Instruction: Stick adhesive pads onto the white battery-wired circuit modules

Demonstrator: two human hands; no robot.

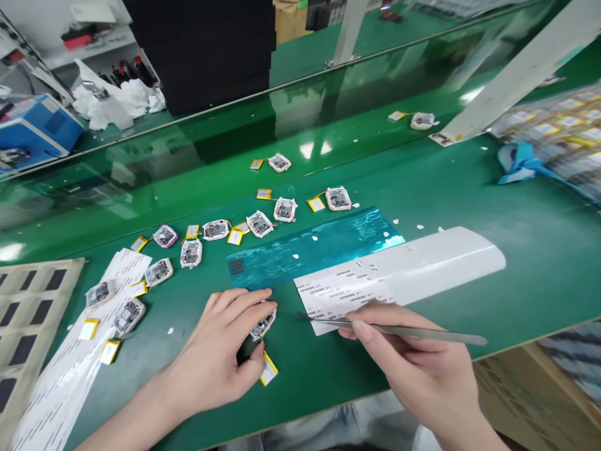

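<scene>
My left hand [213, 357] pinches a small white-framed circuit module [263, 326], and a yellow-labelled flat battery [269, 369] hangs from it on thin wires. My right hand [413, 357] grips steel tweezers [404, 330], their tips resting just over the edge of a white printed label sheet [399, 275]. Beyond the sheet lies a teal film [312, 247] with white flecks. Several similar modules with wired batteries, such as one [259, 223] near the film, are scattered in an arc across the green mat [516, 250].
A beige tray with dark cutouts [28, 319] and long white label strips [70, 357] lie at the left. Packed batteries [554, 131] and blue plastic [521, 163] sit at the right, under a white post [516, 75]. A glossy green panel [188, 156] runs along the back.
</scene>
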